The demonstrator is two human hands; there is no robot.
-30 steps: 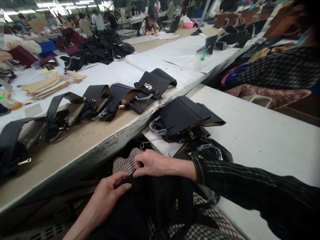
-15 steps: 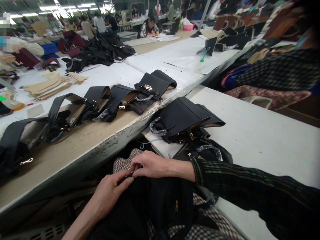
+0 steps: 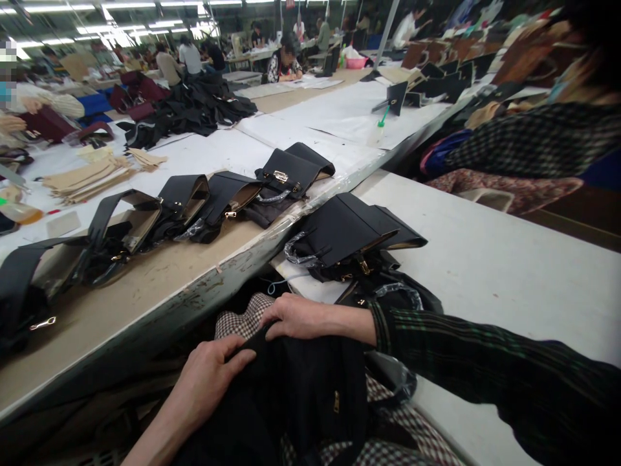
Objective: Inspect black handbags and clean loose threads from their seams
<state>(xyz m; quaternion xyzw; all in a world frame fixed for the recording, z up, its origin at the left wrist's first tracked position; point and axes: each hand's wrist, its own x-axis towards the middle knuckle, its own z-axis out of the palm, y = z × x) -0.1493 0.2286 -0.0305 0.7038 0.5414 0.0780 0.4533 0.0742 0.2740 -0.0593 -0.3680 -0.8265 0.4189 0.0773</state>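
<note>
Across my lap, over a checked cloth (image 3: 241, 315), lies a black bag (image 3: 310, 382) with a gold zip pull (image 3: 336, 402) on its lining. My left hand (image 3: 208, 372) pinches the bag's upper edge between thumb and fingers. A little farther right, my right hand (image 3: 295, 317) grips the same edge, its fingers curled over the black material. Part of the fingers of both hands is hidden by the fabric. Just beyond my right wrist, another black bag (image 3: 352, 226) with a plastic-wrapped handle rests on the white side table.
Several unfinished black bags (image 3: 228, 194) stand in a row along the long worktable's edge (image 3: 194, 291). Beige pieces (image 3: 87, 175) and a heap of black parts (image 3: 194, 107) lie behind them. A co-worker in a checked sleeve (image 3: 533, 139) sits at the right, beyond the white side table (image 3: 485, 252).
My hands have moved slightly apart along the bag's edge, showing more black material between them. The whole view has shifted a little.
</note>
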